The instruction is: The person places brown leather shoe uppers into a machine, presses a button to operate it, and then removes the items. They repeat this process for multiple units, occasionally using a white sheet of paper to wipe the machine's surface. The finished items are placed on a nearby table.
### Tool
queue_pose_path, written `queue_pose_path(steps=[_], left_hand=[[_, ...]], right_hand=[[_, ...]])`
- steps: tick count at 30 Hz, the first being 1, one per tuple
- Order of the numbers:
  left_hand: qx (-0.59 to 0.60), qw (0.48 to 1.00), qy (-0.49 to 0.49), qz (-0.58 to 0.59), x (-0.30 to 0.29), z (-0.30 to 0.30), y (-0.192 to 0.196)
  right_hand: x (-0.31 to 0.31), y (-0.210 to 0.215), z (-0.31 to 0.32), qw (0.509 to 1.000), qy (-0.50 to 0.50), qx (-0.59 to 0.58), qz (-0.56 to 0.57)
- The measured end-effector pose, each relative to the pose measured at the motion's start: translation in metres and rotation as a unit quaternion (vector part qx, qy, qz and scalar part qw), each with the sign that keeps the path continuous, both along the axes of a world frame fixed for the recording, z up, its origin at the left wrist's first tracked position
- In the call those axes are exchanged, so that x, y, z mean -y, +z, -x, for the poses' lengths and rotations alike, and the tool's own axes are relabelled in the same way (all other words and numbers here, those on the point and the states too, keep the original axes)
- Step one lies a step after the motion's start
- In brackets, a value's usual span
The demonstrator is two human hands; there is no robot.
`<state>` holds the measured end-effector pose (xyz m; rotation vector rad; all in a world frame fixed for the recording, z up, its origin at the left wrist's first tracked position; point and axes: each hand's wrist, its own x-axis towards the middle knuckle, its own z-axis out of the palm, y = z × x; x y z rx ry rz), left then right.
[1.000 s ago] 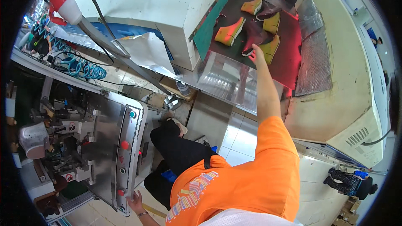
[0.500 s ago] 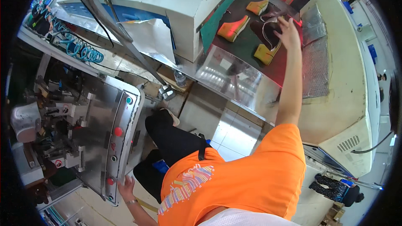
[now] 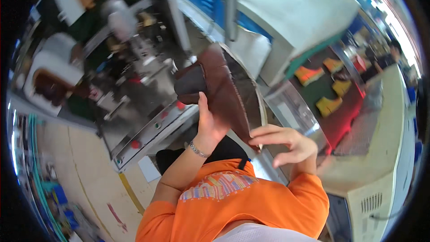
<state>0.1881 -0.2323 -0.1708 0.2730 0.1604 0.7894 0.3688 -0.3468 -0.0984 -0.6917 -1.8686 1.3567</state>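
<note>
A brown leather shoe upper (image 3: 224, 87) with a dark lining and a pale edge is held up in front of me, tilted. My left hand (image 3: 211, 127) is closed on its side, the thumb lying along the leather near the dark opening. At the upper's lower right end my right hand (image 3: 289, 145) touches the edge with its fingertips, the fingers stretched and the thumb apart. To the right, several yellow shoe lasts (image 3: 329, 106) stand on the conveyor belt (image 3: 313, 96), one of them glowing red-orange.
On the left stands a machine with a metal front panel (image 3: 150, 130) and red buttons (image 3: 135, 144), blurred. A large cream machine housing (image 3: 378, 152) borders the belt on the right. A white cabinet (image 3: 295, 13) is ahead, with a grey pole (image 3: 231, 9) before it. Another person (image 3: 389, 58) is at the far right.
My right hand has come back from the belt, and the brown upper is now before me. My left hand has left the machine panel and gripped the upper. The view has turned left.
</note>
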Motion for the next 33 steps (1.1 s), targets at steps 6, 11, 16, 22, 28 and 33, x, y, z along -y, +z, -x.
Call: queue_pose_path(steps=[6,11,16,22,28,33], left_hand=[[-0.068,0.974,0.19,-0.107,-0.029,0.1,-0.012],[-0.291,0.839,0.365,-0.28,-0.033,0.16,-0.046],[-0.5,0.766,0.268,-0.301,-0.008,0.17,-0.009],[-0.604,0.459,0.305,-0.576,-0.025,0.222,-0.008],[-0.564,0.549,0.285,-0.546,-0.059,0.23,0.093],[-0.496,0.525,-0.051,-0.69,-0.091,0.196,0.145]], right_hand=[[-0.068,-0.024,0.059,0.99,-0.079,-0.103,0.046],[-0.147,-0.019,0.119,0.968,0.005,-0.214,0.13],[-0.223,-0.017,0.149,0.863,0.233,-0.277,0.352],[-0.225,0.017,0.159,0.926,0.133,-0.142,0.323],[-0.229,0.04,0.151,0.94,0.186,0.027,0.285],[-0.21,0.078,0.161,0.963,0.137,0.148,0.179]])
